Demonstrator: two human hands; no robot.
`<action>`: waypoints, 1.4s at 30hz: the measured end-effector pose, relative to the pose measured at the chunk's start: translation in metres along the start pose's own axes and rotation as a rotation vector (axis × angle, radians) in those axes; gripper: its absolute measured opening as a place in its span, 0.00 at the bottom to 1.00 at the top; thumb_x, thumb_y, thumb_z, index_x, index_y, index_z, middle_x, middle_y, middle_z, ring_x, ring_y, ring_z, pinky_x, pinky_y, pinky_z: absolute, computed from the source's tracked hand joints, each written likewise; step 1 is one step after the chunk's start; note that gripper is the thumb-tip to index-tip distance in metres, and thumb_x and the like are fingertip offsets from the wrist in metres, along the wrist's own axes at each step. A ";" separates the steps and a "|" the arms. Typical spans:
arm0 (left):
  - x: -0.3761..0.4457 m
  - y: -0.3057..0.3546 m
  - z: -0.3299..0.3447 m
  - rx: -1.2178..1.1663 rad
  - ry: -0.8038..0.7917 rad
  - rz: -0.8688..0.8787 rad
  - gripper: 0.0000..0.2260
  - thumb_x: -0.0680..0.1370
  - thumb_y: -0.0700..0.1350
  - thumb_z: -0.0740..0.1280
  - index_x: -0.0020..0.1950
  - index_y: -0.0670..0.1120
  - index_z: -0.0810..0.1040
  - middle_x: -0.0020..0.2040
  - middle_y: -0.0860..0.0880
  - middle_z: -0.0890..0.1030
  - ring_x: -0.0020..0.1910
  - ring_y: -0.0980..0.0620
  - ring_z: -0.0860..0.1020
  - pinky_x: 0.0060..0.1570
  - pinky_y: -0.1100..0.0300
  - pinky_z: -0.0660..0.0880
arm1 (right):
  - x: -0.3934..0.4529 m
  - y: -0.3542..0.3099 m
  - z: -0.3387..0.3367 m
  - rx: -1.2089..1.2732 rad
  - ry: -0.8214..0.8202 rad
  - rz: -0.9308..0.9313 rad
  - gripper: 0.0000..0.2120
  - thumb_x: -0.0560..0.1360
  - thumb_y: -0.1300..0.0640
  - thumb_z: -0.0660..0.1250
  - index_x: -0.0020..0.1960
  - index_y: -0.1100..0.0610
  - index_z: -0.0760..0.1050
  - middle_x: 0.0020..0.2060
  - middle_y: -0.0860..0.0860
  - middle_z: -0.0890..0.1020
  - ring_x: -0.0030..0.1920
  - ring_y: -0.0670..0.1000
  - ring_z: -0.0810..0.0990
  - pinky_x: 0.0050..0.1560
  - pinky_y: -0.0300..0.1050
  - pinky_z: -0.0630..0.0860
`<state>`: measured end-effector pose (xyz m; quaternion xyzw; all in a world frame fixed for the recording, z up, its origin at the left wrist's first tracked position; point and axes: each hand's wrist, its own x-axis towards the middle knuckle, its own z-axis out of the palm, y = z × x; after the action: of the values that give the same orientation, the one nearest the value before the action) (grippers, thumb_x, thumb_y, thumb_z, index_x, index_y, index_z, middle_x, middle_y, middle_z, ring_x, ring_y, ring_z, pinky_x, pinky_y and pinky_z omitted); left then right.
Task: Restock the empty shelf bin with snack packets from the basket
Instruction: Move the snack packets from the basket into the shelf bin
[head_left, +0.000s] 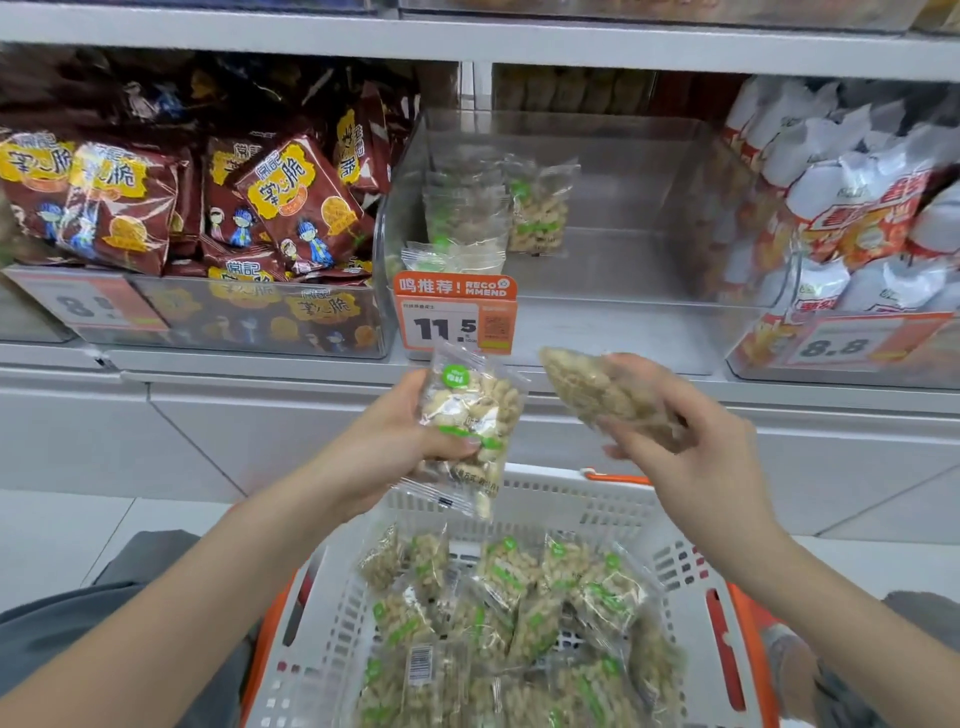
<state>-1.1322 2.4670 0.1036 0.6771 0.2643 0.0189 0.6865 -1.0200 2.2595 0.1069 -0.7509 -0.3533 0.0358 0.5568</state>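
Note:
My left hand (400, 436) grips a clear peanut packet with green labels (472, 415), held upright below the price tag. My right hand (691, 447) holds a second, blurred peanut packet (597, 389), tilted toward the shelf. Straight ahead stands the clear shelf bin (649, 260), with a few of the same packets (493, 208) leaning at its left side and the rest of its floor bare. Below my hands, the white basket with orange trim (680, 582) holds several more peanut packets (509, 623).
An orange price tag reading 11.5 (454, 317) hangs on the bin's front left. The left neighbouring bin holds brown snack bags (291, 202); the right one holds white and red bags (852, 197). A grey shelf ledge (260, 369) runs under the bins.

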 end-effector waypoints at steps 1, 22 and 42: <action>-0.002 -0.002 0.005 -0.010 -0.019 -0.005 0.24 0.71 0.30 0.71 0.62 0.45 0.71 0.49 0.46 0.84 0.43 0.49 0.83 0.41 0.54 0.77 | -0.002 -0.001 0.000 -0.148 0.027 -0.147 0.23 0.71 0.68 0.70 0.61 0.48 0.77 0.55 0.36 0.81 0.54 0.42 0.81 0.53 0.32 0.75; -0.002 -0.014 0.038 -0.315 -0.076 0.033 0.31 0.65 0.29 0.74 0.62 0.49 0.70 0.50 0.48 0.84 0.47 0.49 0.83 0.45 0.58 0.81 | -0.008 -0.012 0.013 0.435 -0.191 0.140 0.26 0.79 0.65 0.60 0.73 0.49 0.59 0.72 0.41 0.66 0.70 0.35 0.64 0.68 0.37 0.67; -0.010 -0.004 0.033 -0.304 -0.157 0.102 0.37 0.62 0.36 0.80 0.66 0.50 0.67 0.60 0.49 0.80 0.53 0.50 0.82 0.45 0.60 0.79 | 0.021 0.003 -0.012 1.004 0.034 0.911 0.19 0.63 0.62 0.71 0.54 0.62 0.74 0.41 0.58 0.83 0.42 0.55 0.84 0.49 0.53 0.81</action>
<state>-1.1293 2.4330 0.1010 0.5772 0.1695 0.0405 0.7978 -0.9969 2.2611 0.1160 -0.4759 0.0668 0.4147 0.7727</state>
